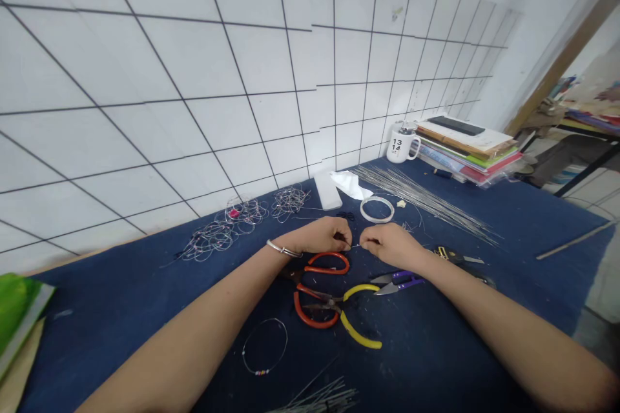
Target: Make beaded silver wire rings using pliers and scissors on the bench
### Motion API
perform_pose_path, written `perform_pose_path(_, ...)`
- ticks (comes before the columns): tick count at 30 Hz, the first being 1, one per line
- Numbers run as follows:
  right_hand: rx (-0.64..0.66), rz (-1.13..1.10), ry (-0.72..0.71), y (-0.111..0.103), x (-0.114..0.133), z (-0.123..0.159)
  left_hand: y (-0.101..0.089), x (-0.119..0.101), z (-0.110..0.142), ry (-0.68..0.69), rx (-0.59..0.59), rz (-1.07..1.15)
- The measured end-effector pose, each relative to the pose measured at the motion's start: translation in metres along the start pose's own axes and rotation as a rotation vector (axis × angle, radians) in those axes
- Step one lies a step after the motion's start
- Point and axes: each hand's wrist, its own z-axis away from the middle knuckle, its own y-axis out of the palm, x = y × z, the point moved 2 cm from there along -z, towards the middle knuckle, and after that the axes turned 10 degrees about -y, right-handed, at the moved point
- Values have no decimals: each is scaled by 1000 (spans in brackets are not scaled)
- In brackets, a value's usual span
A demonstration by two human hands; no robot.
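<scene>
My left hand (330, 234) and my right hand (389, 242) face each other above the blue cloth, fingertips pinched. A short stretch of thin wire (356, 245) shows in the small gap between them; its ends are hidden in the fingers. Just below my left hand lie red-handled scissors (296, 302). Yellow-handled pliers (361, 333) rest against them, and purple-handled snips (405, 281) lie under my right forearm. Nearer to me is a wire loop with a few coloured beads (261, 372). Beyond the hands sits a coil of pale wire (376, 209).
Tangled beaded wire loops (210, 239) lie along the wall at left. Long straight wires (426, 200) stretch across the back right, near a white mug (403, 144) and a stack of papers (465, 148). Cut wires (324, 398) lie at the front edge. A box cutter (453, 254) is at right.
</scene>
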Motion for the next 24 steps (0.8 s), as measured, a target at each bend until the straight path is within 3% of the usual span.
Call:
perform_pose_path(10, -66, -159, 23, -2, -1, 2, 3, -13, 1, -25, -111, 114)
perform_pose_path(15, -147, -187, 35, -12, -1, 4, 1, -22, 0, -97, -240, 251)
perform_pose_path(24, -189, -104, 10, -18, 7, 6, 2, -32, -1, -113, -321, 500)
